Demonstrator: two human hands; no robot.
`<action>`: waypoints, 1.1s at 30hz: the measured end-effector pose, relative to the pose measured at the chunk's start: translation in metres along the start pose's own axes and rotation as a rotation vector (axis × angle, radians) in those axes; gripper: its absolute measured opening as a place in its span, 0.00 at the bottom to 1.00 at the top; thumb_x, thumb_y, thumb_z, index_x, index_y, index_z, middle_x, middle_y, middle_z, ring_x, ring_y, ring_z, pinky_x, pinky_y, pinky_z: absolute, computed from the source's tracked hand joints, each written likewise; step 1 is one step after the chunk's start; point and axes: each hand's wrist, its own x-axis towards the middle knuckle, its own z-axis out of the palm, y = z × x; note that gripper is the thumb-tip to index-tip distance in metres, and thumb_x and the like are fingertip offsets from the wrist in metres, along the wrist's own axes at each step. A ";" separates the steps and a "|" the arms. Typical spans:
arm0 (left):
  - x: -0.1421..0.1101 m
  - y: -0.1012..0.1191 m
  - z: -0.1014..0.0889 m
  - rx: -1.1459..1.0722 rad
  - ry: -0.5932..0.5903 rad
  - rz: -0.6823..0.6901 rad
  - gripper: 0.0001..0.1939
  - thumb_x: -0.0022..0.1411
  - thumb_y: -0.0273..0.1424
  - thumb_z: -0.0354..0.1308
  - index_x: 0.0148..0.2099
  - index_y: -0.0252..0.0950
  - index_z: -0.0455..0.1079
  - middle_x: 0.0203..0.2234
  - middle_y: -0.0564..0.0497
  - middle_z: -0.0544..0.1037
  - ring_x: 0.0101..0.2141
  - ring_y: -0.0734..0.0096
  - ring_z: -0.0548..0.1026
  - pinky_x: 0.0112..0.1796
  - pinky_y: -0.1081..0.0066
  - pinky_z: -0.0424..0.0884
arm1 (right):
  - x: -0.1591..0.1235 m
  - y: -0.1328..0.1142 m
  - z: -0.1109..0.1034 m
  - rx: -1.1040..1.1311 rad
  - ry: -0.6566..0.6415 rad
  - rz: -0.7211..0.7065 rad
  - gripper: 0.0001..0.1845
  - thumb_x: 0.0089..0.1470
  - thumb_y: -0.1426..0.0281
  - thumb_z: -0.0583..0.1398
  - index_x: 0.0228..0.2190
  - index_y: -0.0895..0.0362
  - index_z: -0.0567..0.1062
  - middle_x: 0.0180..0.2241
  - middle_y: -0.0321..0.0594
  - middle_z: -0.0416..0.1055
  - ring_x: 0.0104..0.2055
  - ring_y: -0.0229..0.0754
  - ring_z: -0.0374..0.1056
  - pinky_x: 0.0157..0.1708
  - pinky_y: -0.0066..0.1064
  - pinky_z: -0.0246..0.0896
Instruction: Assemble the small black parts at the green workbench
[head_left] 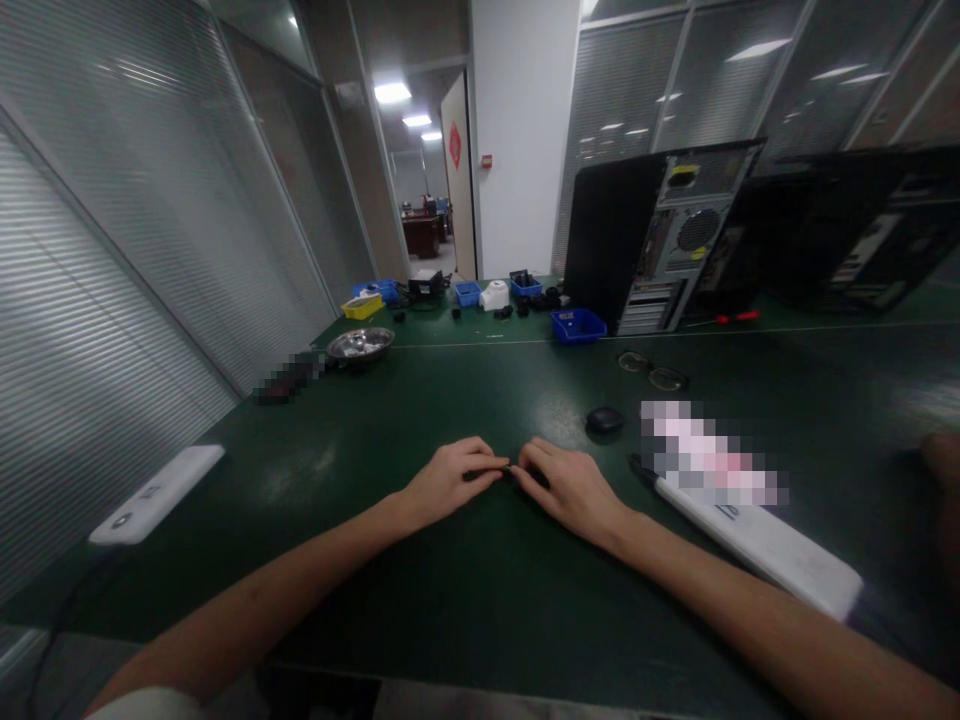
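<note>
Over the middle of the green table [480,590], my left hand [454,475] and my right hand [566,485] meet fingertip to fingertip. Each is closed in a pinch on a small dark piece [509,470] between them, mostly covered by the fingers and too small to name. Just beyond my right hand lies a black computer mouse [604,420]. To the right of that hand is a long white device with a dark tip [757,535], partly beside a blurred-out patch.
At left lies another white device [159,495] with a cable. A metal bowl [360,345], a blue tray [577,326], eyeglasses [652,370] and a red-handled screwdriver [735,318] sit farther back. Black computer towers [660,240] stand at back right. Another person's hand [941,455] shows at the right edge.
</note>
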 end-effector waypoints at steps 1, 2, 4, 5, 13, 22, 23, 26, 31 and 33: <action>0.000 -0.001 0.001 0.035 0.005 -0.008 0.17 0.71 0.31 0.53 0.59 0.42 0.72 0.44 0.47 0.73 0.44 0.67 0.72 0.45 0.66 0.71 | 0.000 0.001 -0.001 -0.004 0.007 0.009 0.13 0.68 0.60 0.51 0.39 0.53 0.71 0.38 0.37 0.72 0.33 0.38 0.68 0.32 0.30 0.55; -0.001 -0.001 0.001 0.070 0.007 -0.015 0.18 0.71 0.31 0.53 0.61 0.44 0.71 0.44 0.47 0.73 0.43 0.67 0.71 0.44 0.66 0.71 | 0.000 0.002 -0.002 -0.011 0.013 0.017 0.13 0.68 0.60 0.51 0.38 0.53 0.71 0.38 0.37 0.72 0.33 0.38 0.68 0.32 0.30 0.55; -0.001 -0.001 0.002 0.130 -0.005 -0.030 0.22 0.70 0.29 0.54 0.64 0.46 0.68 0.43 0.47 0.71 0.42 0.66 0.70 0.43 0.66 0.70 | 0.000 0.004 -0.003 -0.037 0.016 0.032 0.13 0.68 0.60 0.51 0.38 0.53 0.71 0.38 0.38 0.72 0.33 0.38 0.68 0.31 0.30 0.54; 0.000 -0.001 0.003 0.156 -0.017 -0.035 0.23 0.69 0.29 0.54 0.65 0.47 0.66 0.43 0.47 0.70 0.42 0.66 0.69 0.42 0.66 0.69 | 0.001 0.004 -0.004 -0.057 0.010 0.036 0.13 0.68 0.60 0.51 0.38 0.53 0.72 0.38 0.38 0.72 0.33 0.38 0.68 0.31 0.30 0.54; 0.005 0.006 -0.002 0.167 -0.099 -0.050 0.24 0.69 0.28 0.52 0.65 0.45 0.65 0.43 0.46 0.70 0.43 0.63 0.68 0.43 0.64 0.68 | 0.001 0.003 -0.009 -0.207 -0.031 0.062 0.13 0.66 0.61 0.54 0.35 0.53 0.73 0.35 0.38 0.71 0.30 0.39 0.68 0.27 0.30 0.49; 0.004 0.008 0.000 0.001 -0.066 -0.024 0.15 0.70 0.30 0.54 0.57 0.42 0.71 0.53 0.47 0.73 0.53 0.64 0.69 0.54 0.61 0.68 | 0.000 0.014 -0.009 -0.169 0.002 0.172 0.13 0.65 0.59 0.55 0.34 0.53 0.73 0.35 0.38 0.72 0.31 0.39 0.68 0.26 0.30 0.47; 0.005 0.009 0.001 0.007 -0.070 -0.010 0.15 0.71 0.30 0.54 0.57 0.42 0.71 0.54 0.47 0.73 0.54 0.64 0.69 0.55 0.60 0.67 | 0.000 0.014 -0.008 -0.162 0.008 0.170 0.12 0.65 0.59 0.55 0.35 0.53 0.73 0.35 0.37 0.72 0.31 0.39 0.68 0.26 0.30 0.47; 0.008 0.009 0.001 0.024 -0.117 0.008 0.16 0.72 0.30 0.52 0.59 0.42 0.70 0.53 0.48 0.75 0.54 0.64 0.70 0.56 0.60 0.67 | 0.000 0.013 -0.006 -0.145 0.014 0.160 0.12 0.65 0.60 0.55 0.35 0.53 0.73 0.35 0.37 0.72 0.32 0.39 0.68 0.27 0.30 0.48; 0.002 -0.037 -0.020 0.085 -0.049 -0.103 0.17 0.72 0.31 0.52 0.60 0.43 0.69 0.52 0.48 0.76 0.51 0.67 0.73 0.52 0.63 0.69 | -0.001 0.013 -0.007 -0.138 0.003 0.161 0.13 0.66 0.59 0.54 0.35 0.53 0.73 0.35 0.37 0.71 0.32 0.38 0.68 0.27 0.29 0.49; -0.008 -0.075 -0.039 0.125 0.046 -0.231 0.18 0.70 0.32 0.54 0.61 0.42 0.69 0.52 0.48 0.77 0.48 0.66 0.75 0.50 0.64 0.71 | -0.001 0.013 -0.007 -0.129 -0.002 0.160 0.13 0.66 0.60 0.54 0.35 0.53 0.73 0.35 0.36 0.71 0.31 0.38 0.68 0.27 0.29 0.49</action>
